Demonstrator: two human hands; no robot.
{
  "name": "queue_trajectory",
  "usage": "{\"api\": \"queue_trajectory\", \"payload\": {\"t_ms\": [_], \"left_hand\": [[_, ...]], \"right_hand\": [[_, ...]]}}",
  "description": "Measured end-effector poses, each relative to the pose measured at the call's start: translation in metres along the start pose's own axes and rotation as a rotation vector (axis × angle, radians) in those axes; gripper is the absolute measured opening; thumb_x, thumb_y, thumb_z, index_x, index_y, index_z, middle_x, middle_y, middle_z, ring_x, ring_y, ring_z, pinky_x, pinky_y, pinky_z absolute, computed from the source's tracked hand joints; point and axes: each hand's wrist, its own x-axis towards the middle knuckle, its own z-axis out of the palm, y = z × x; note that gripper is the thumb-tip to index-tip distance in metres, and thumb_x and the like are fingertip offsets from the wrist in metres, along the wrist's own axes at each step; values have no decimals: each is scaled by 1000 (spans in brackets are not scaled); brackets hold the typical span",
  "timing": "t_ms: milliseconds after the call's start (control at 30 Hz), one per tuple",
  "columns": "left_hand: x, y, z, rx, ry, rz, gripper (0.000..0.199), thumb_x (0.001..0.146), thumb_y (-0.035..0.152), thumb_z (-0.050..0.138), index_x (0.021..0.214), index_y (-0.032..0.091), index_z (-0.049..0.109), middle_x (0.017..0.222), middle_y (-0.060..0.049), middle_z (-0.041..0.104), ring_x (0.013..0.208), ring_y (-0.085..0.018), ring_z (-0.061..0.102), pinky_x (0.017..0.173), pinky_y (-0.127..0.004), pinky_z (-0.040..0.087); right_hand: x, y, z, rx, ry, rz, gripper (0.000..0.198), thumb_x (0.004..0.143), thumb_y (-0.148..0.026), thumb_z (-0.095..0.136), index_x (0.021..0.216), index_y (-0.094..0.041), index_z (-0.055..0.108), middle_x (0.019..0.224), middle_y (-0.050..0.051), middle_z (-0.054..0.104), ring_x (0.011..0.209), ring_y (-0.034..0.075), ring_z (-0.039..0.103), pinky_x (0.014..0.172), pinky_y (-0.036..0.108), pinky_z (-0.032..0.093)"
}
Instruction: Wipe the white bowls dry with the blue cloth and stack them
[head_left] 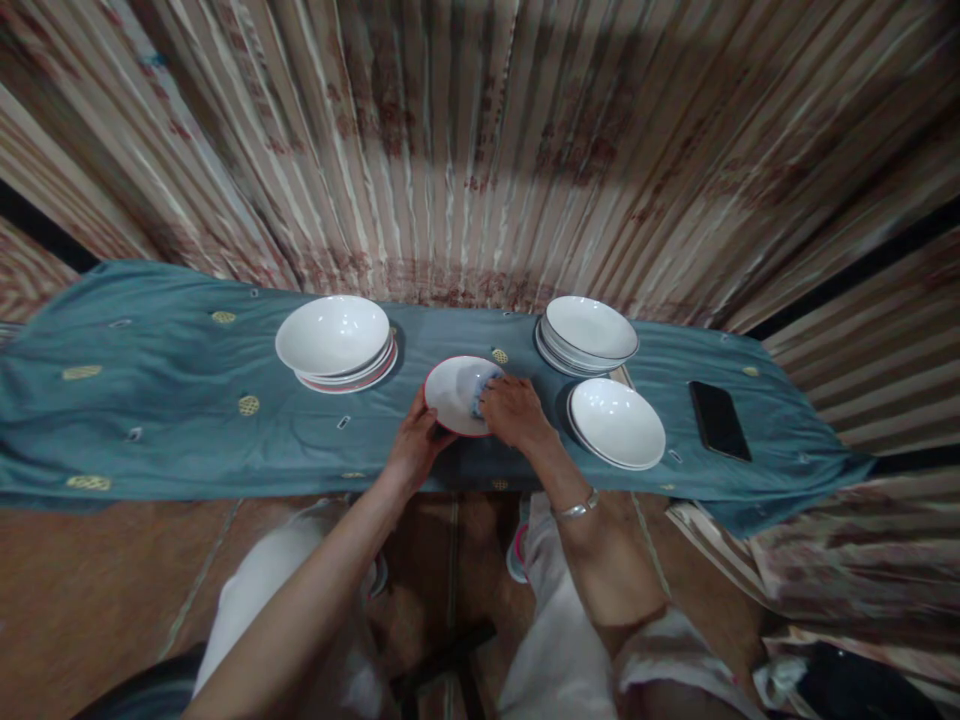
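My left hand [418,437] grips the near left rim of a white bowl with a red edge [450,392], held tilted towards me over the front of the table. Inside that bowl, at its right side, my right hand [514,408] is closed on a bluish cloth [478,395] pressed against the inner wall. Most of the cloth is hidden under the fingers. To the left stands a stack of white dishes topped by a wide bowl [334,335]. On the right are a taller stack of bowls [591,330] and, nearer me, a lower stack of white bowls [619,422].
A teal tablecloth with yellow pineapple prints [180,400] covers the long narrow table. A black phone [720,420] lies towards its right end. Striped curtains [465,150] hang right behind the table. Below the front edge are my legs and a brown floor [97,580].
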Motion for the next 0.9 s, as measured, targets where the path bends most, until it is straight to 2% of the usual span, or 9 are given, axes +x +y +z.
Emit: {"api": "queue_trajectory", "payload": {"t_ms": [200,433,567,700,900], "left_hand": [[1,-1,0,-19,10,-5,51,77,17,67,126,29,62,128,-4,65,109,-22,62,91,-46,59],[-1,1,0,-19,7,-18,55,77,18,68,130,29,60,119,-4,69,103,-21,65,88,-43,60],[-1,1,-1,-12,-3,-15,57,76,20,70,131,29,60,118,-4,69,100,-19,65,84,-36,60],[0,0,-1,-8,11,-17,57,74,20,71,129,30,61,116,-2,70,90,-16,64,77,-31,59],[1,0,0,-20,-2,-16,56,72,19,74,126,28,63,115,-2,69,87,-15,63,74,-28,58]], "right_hand": [[-3,1,2,49,-24,-70,39,103,-23,39,107,-8,74,115,21,74,111,29,66,93,36,46],[-4,5,4,267,-69,-210,38,105,-33,43,102,-14,75,109,11,77,104,22,68,84,28,43],[-5,8,9,429,-70,-264,31,102,-39,53,108,-18,76,111,8,77,105,21,69,85,26,44],[-5,12,16,537,-25,-270,28,93,-35,67,117,-21,74,120,8,75,112,24,68,91,29,46],[-7,16,21,723,-14,-309,24,86,-23,71,109,-20,76,104,5,78,97,23,70,84,28,48]]}}
